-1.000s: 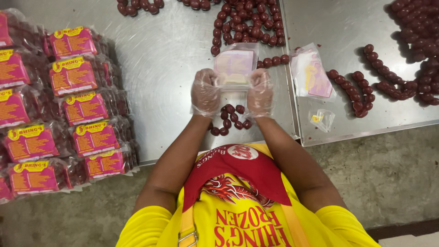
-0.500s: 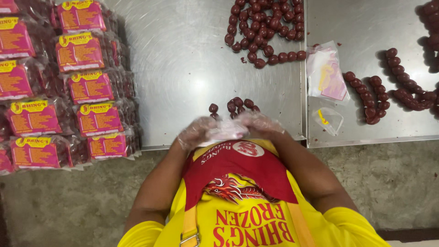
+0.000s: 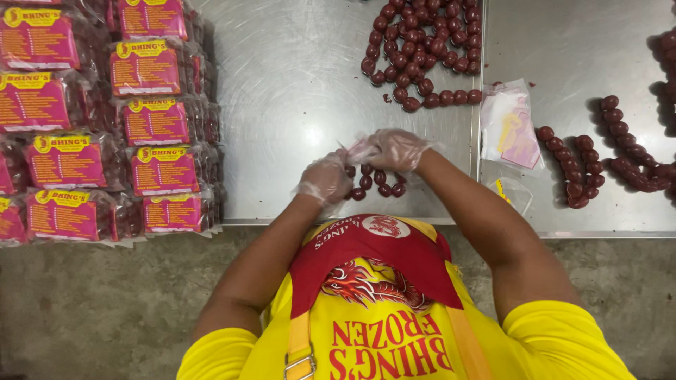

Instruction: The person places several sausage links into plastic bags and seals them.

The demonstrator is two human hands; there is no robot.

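Both hands gloved in thin clear plastic, near the desk's [image 3: 296, 84] front edge. Left hand [image 3: 325, 180] curled shut, grip closed on a clear bag [image 3: 358, 149] (what's inside can't be told). Right hand [image 3: 398, 148] pinches the same bag. Small cluster of red sausage links [image 3: 378, 181] lies on the desk under the hands. Bigger link pile [image 3: 422, 49] at the far edge; pink labelled packs [image 3: 151, 119] stacked at the left edge.

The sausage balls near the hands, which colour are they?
Dark red sausage balls, head view.
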